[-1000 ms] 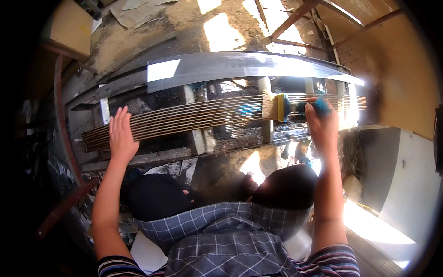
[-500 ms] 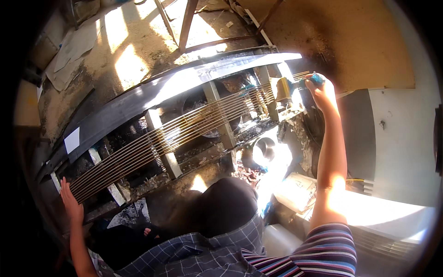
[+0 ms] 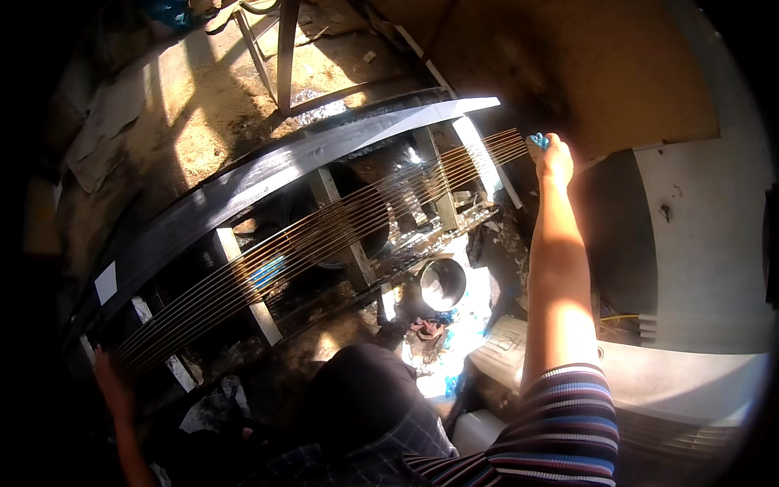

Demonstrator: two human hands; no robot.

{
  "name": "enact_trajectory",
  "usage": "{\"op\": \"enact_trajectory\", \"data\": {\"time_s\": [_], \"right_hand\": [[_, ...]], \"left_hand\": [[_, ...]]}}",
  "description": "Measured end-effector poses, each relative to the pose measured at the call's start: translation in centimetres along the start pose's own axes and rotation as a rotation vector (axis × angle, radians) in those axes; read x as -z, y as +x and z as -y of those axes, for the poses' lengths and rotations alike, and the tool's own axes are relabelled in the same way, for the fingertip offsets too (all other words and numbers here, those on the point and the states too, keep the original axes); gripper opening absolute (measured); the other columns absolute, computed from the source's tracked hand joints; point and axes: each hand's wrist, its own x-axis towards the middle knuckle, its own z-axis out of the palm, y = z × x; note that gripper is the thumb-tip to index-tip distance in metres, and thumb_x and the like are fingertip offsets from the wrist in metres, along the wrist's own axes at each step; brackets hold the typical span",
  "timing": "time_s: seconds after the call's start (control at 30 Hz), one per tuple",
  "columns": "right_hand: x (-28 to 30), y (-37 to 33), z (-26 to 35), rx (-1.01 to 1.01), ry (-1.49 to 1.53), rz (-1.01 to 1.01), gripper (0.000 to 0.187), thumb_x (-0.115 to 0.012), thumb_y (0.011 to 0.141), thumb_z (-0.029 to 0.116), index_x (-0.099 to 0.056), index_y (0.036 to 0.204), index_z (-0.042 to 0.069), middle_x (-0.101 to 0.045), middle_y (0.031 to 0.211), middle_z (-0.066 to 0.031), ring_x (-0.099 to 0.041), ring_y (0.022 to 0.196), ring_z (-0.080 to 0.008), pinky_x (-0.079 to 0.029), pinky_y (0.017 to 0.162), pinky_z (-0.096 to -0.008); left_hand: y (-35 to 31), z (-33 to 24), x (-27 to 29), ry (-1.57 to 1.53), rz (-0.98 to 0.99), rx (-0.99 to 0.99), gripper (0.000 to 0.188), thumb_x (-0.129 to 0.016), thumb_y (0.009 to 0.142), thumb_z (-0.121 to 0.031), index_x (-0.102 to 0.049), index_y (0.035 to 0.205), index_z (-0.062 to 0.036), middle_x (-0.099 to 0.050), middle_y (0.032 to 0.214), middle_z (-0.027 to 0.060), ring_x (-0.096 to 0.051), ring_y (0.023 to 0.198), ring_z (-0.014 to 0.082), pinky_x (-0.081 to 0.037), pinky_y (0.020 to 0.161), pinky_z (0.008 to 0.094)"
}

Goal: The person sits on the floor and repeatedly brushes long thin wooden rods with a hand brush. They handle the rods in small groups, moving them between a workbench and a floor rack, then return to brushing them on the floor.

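Note:
A bundle of thin brown rods (image 3: 316,235) lies side by side, slanting up to the right across a metal frame (image 3: 247,284). My right hand (image 3: 554,162) is closed just past the rods' right ends, around a blue-and-tan tool (image 3: 536,143) that looks like a flat brush. Its head is mostly hidden from this angle. At the rods' left ends, in deep shadow, my left hand (image 3: 112,381) has its fingers stretched out beside them. Whether it touches them I cannot tell.
Behind the rods runs a long grey board (image 3: 235,191). A round metal can (image 3: 443,284) stands near the frame's front right, a plastic jerrycan (image 3: 499,353) nearer me. A brown sheet (image 3: 633,89) lies far right, and metal legs (image 3: 286,57) rise beyond the board.
My right hand and the brush-like tool have come off the rods, past their right ends. The view has shifted, and my left hand is now in darker shadow.

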Motion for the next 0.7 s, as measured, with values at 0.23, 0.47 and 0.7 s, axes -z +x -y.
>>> {"op": "enact_trajectory", "data": {"time_s": [0.23, 0.47, 0.7], "right_hand": [[6.9, -11.7, -1.0, 0.075, 0.557, -0.359, 0.028, -0.059, 0.091, 0.028, -0.062, 0.108, 0.006, -0.066, 0.088, -0.0081, -0.061, 0.077, -0.0187, -0.048, 0.07, -0.0281], [19.5, -26.8, 13.1, 0.025, 1.035, 0.009, 0.027, -0.058, 0.09, 0.02, -0.061, 0.11, 0.001, -0.043, 0.058, 0.0036, -0.037, 0.054, -0.004, -0.029, 0.049, -0.0186], [24.3, -41.0, 35.1, 0.152, 1.457, 0.836, 0.018, -0.061, 0.087, 0.01, -0.062, 0.104, 0.002, -0.06, 0.083, -0.0016, -0.05, 0.066, -0.0053, -0.04, 0.06, -0.0177]], "left_hand": [[1.7, -2.9, 3.4, -0.273, 0.053, 0.171, 0.091, -0.068, 0.068, 0.003, -0.019, 0.144, -0.0052, -0.018, 0.15, 0.0152, -0.017, 0.139, 0.0307, -0.015, 0.114, 0.042], [2.6, -3.5, 4.7, -0.245, 0.098, 0.174, 0.078, -0.065, 0.071, -0.011, -0.027, 0.139, -0.0037, -0.022, 0.148, 0.0137, -0.018, 0.139, 0.0275, -0.013, 0.114, 0.0436], [2.5, -2.7, 4.3, -0.315, 0.001, 0.173, 0.052, -0.062, 0.072, -0.011, -0.044, 0.119, -0.002, -0.037, 0.139, 0.0141, -0.029, 0.134, 0.0296, -0.018, 0.111, 0.0457]]}}
